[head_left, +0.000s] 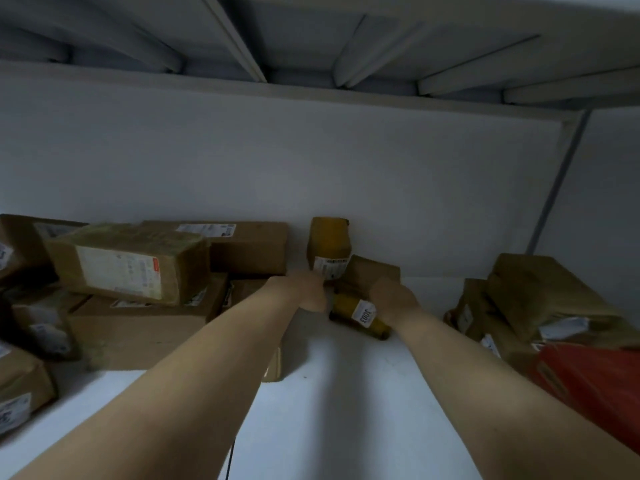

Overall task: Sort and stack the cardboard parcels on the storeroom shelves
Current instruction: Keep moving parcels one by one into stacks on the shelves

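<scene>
1. My left arm reaches straight forward over the white shelf [346, 403], forearm bare. The left hand [306, 292] is at the back, palm side turned inward.
2. Its fingers close on the lower, labelled end of the upright yellow parcel [329, 242].
3. That parcel stands against the back wall, its long axis near vertical and its label end down.
4. My right arm comes in from the lower right. The right hand [394, 299], knuckles up, sits against the brown paper parcel [375, 270]. Its fingers are hidden, so I cannot tell whether it grips.
5. Just beside that hand the J003 parcel [360, 318] lies flat, its long axis running from back-left to front-right.
6. Stacked cardboard boxes [145, 327] sit to the left and a red box [595, 386] to the right.
</scene>
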